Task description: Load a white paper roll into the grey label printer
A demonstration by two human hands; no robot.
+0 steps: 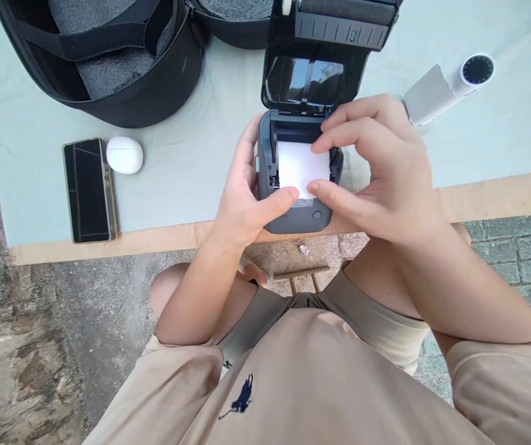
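Observation:
A small dark grey label printer (pixel 295 221) sits at the table's front edge, its black lid (pixel 314 74) swung up and back. A white paper roll (pixel 302 164) lies in its open bay. My left hand (pixel 246 198) wraps the printer's left side, with the thumb across the front on the paper's lower edge. On the other side, my right hand (pixel 381 161) has its thumb at the front of the roll and its fingertips at the upper right, gripping it between them. The roll's ends are partly hidden inside the bay.
A black zippered case (pixel 163 86) with grey foam stands open at the back left. Near the left front lie a phone (pixel 89 191) and a white rounded case (pixel 125 155). A second paper roll (pixel 450 83), partly unrolled, lies at the right on the pale tablecloth (pixel 501 142).

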